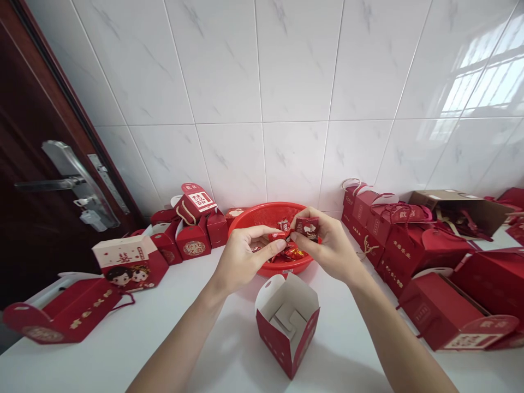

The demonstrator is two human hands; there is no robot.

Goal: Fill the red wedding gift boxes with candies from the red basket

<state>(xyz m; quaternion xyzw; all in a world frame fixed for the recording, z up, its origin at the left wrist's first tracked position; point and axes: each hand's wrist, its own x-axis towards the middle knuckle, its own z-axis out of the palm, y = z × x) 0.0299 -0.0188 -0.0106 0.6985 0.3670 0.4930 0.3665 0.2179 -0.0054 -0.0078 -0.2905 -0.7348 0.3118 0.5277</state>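
My left hand (pixel 248 252) pinches a small red wrapped candy (pixel 277 236) between thumb and fingers. In my right hand (pixel 329 245) is a dark red packet (pixel 308 228), held by its edge close beside the candy. Both hands are over a red plastic basket (pixel 241 220), which holds several wrapped sweets (pixel 293 252). Nearer to me, between my forearms, an open red box (pixel 282 338) stands upright on the white table (pixel 229 355). Its pale inside shows folded bottom flaps and no sweets.
Several red gift boxes (pixel 194 234) stand at the left, some open. More red boxes (pixel 421 245) crowd the right side, with an open brown carton (pixel 470 210) behind. A tiled wall (pixel 295 158) rises behind; a dark door (pixel 36 136) is at the left.
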